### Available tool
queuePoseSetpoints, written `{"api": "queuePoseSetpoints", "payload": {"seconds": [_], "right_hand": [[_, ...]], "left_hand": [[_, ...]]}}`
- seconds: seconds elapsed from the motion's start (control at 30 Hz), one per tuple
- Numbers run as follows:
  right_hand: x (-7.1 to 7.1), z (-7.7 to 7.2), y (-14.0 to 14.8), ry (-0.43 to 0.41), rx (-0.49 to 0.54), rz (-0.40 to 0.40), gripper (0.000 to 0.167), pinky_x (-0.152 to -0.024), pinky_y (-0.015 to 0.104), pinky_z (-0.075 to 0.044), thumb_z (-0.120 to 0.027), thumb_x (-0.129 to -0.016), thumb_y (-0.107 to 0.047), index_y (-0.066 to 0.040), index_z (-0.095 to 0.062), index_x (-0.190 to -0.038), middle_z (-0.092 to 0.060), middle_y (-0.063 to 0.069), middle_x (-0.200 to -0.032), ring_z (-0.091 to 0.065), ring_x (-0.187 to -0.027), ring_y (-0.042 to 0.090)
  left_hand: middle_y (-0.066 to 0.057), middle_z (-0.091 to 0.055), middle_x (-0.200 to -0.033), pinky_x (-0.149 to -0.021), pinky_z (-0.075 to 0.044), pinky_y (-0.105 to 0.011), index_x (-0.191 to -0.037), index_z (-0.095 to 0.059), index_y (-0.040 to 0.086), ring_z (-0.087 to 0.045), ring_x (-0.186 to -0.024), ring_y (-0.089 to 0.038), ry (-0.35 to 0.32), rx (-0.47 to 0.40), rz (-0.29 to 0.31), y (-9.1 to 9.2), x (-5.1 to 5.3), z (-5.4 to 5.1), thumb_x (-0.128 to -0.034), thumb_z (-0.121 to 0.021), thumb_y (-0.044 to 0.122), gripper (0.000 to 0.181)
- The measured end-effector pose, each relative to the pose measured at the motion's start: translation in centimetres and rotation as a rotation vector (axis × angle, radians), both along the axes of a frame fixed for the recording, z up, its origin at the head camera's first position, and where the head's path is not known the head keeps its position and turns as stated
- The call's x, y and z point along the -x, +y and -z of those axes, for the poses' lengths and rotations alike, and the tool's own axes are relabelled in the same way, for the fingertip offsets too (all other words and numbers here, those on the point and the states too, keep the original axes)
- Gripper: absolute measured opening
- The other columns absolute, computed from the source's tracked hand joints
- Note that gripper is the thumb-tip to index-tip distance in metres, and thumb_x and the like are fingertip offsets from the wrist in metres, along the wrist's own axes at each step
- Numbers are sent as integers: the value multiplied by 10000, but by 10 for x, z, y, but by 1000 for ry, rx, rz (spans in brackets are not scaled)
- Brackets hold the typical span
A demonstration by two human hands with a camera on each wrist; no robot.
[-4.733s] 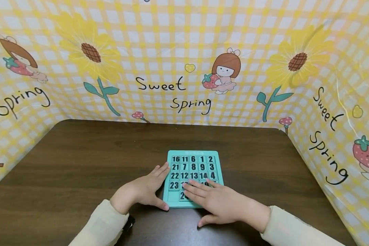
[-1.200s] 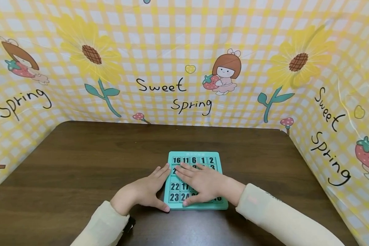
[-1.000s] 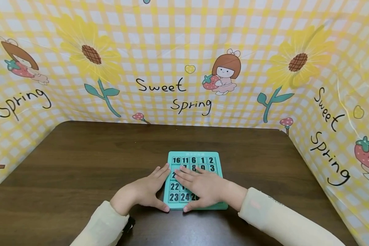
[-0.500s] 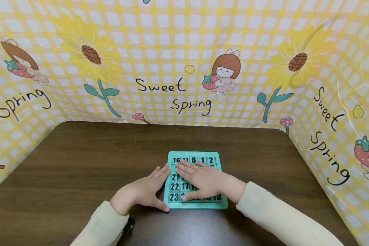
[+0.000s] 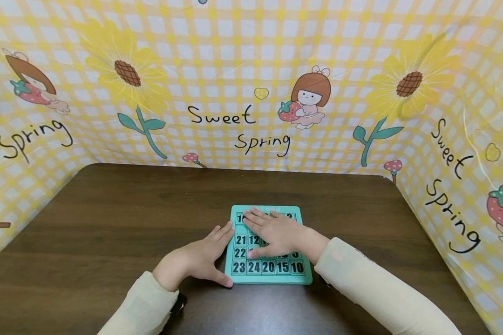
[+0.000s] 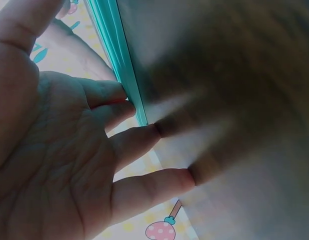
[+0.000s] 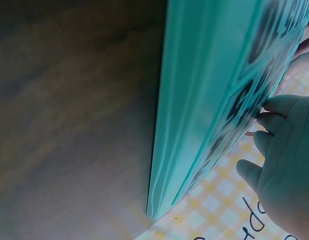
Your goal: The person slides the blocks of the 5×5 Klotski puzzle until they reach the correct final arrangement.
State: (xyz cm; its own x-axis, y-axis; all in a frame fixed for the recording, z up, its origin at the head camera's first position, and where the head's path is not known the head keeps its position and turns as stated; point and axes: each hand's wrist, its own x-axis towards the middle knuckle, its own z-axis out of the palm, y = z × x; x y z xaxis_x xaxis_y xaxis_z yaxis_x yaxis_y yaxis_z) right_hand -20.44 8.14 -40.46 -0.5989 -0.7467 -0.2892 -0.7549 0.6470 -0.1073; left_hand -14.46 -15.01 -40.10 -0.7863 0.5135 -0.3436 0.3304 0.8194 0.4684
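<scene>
A turquoise sliding number puzzle [image 5: 272, 280] lies flat on the table. The bottom row reads 23, 24, 20, 15, 10. In the left column a bare slot [image 5: 240, 229] sits between tile 16 and tile 21 [image 5: 241, 240]. My left hand [image 5: 201, 258] rests against the frame's left side, fingertips near the upper edge and thumb at the near corner; the left wrist view shows its fingers spread beside the frame [image 6: 117, 50]. Over the upper rows lies my right hand [image 5: 278, 234], fingers extended, covering many tiles. In the right wrist view its fingertips touch the tile face [image 7: 244, 100].
A dark wooden table [image 5: 130, 200] extends around the puzzle. A yellow checked cloth [image 5: 226, 56] with printed flowers and lettering walls off the back and both sides.
Compared with the earliest frame, tiles 21, 22 and 23 sit one place lower, and the bare slot has gone from bottom left to second row. My right hand has moved away from me; the left stays.
</scene>
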Motion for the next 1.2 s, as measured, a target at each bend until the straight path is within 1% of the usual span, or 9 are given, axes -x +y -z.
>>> {"api": "queuePoseSetpoints", "payload": {"seconds": [0.13, 0.3, 0.43, 0.57, 0.67, 0.83, 0.97, 1.07, 1.2], "right_hand": [[-8, -2, 0, 3, -6, -7, 913, -1238, 519, -158, -405, -938, -722, -167, -132, -1609, -51, -10, -1691, 1, -1566, 192], [-21, -1, 0, -5, 8, -6, 918, -1235, 522, -166, -422, -930, -724, -166, -150, -1607, -61, -18, -1689, -18, -1565, 178], [-25, -1, 0, -25, 27, 5, 916, -1232, 527, -172, -430, -925, -727, -169, -171, -1604, -76, -21, -1687, -29, -1564, 175], [-22, -4, 3, -53, 56, 37, 901, -1228, 539, -174, -440, -932, -712, -162, -190, -1601, -101, -12, -1685, -35, -1565, 192], [-16, -8, 7, -62, 82, 87, 895, -1226, 552, -167, -451, -939, -694, -149, -194, -1600, -114, 5, -1686, -40, -1566, 209], [-6, -7, 14, -74, 66, 162, 892, -1231, 554, -148, -451, -940, -694, -158, -185, -1602, -104, 3, -1687, -38, -1566, 202], [-3, -3, 15, -84, 53, 171, 895, -1230, 556, -151, -447, -933, -706, -174, -181, -1603, -89, -5, -1688, -32, -1566, 198], [-2, -1, 14, -75, 53, 166, 899, -1229, 558, -152, -444, -929, -714, -185, -172, -1605, -79, -16, -1690, -22, -1567, 191], [-2, -1, 10, -75, 55, 157, 898, -1230, 559, -144, -446, -930, -712, -191, -165, -1606, -74, -25, -1690, -14, -1566, 184]], "left_hand": [[-152, -42, -1681, -1198, -251, -538, -1582, -133, -10, -65, -1541, -410, 1, -6, -1, 1, -1, -2, -742, -848, 479, 1206], [-155, -52, -1681, -1194, -253, -551, -1581, -141, -7, -68, -1540, -414, -1, -16, -14, 0, -2, 0, -732, -857, 472, 1210], [-148, -53, -1682, -1195, -244, -560, -1583, -144, 1, -63, -1542, -407, -11, -27, -28, 0, -1, 1, -727, -866, 455, 1208], [-135, -54, -1684, -1203, -228, -556, -1586, -149, 14, -58, -1546, -394, -20, -48, -46, 1, 0, 2, -721, -877, 429, 1205], [-124, -55, -1685, -1206, -223, -554, -1588, -152, 23, -55, -1549, -384, -24, -63, -62, 2, -1, 2, -714, -886, 411, 1206], [-120, -58, -1685, -1202, -223, -565, -1589, -155, 28, -55, -1549, -383, -32, -79, -73, 3, -1, 3, -708, -893, 388, 1205], [-119, -62, -1686, -1201, -224, -566, -1590, -158, 31, -54, -1550, -379, -39, -80, -75, 4, -1, 3, -708, -892, 390, 1202], [-113, -59, -1686, -1202, -225, -564, -1590, -158, 35, -50, -1552, -373, -40, -78, -81, 4, 0, 3, -708, -892, 392, 1202], [-114, -63, -1686, -1200, -229, -566, -1589, -161, 32, -56, -1551, -376, -32, -72, -83, 4, -1, 2, -707, -893, 395, 1203]]}}
